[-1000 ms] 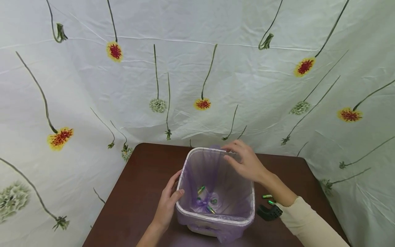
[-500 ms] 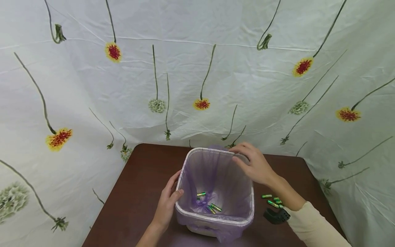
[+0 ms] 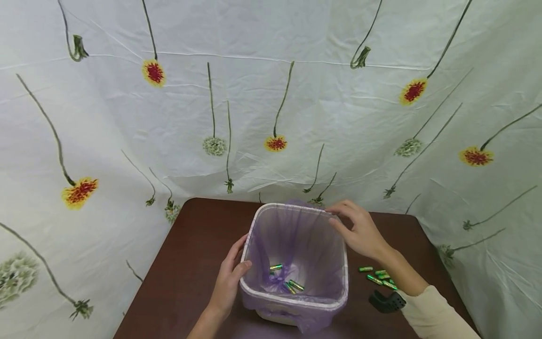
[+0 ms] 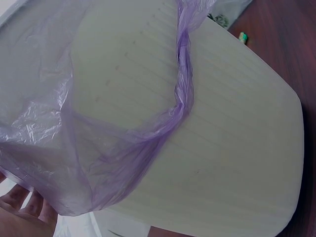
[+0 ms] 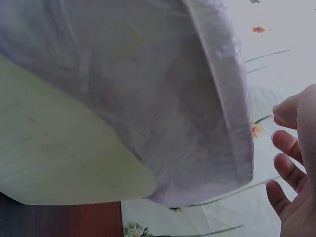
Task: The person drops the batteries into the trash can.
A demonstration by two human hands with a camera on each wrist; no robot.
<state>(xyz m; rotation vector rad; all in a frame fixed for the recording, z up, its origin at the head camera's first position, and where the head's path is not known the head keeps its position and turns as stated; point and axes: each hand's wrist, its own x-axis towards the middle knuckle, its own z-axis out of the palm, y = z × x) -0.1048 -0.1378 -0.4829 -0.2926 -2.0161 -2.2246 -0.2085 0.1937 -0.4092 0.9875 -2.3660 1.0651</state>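
Observation:
A white bin (image 3: 296, 303) lined with a thin purple bag (image 3: 315, 320) stands on the table in the head view. The left hand (image 3: 228, 275) grips its left rim, thumb on top and fingers along the outer wall; in the left wrist view that hand's fingers (image 4: 34, 205) show beside the bag's folds. Near the far right corner is the right hand (image 3: 362, 233), fingers spread and loosely bent, holding nothing; the right wrist view shows its fingertips (image 5: 279, 143) apart from the lined rim. At the bottom of the bin lie several green batteries (image 3: 295, 285).
More green batteries (image 3: 374, 279) lie on the dark red-brown table (image 3: 203, 235), right of the bin and partly behind the right forearm. A black band (image 3: 386, 301) sits by the right sleeve. White flower-printed cloth (image 3: 169, 117) hangs behind and at both sides.
The right hand has moved right along the far rim, uncovering more batteries on the table. Those inside the bin have shifted position. The left hand keeps its hold on the bin.

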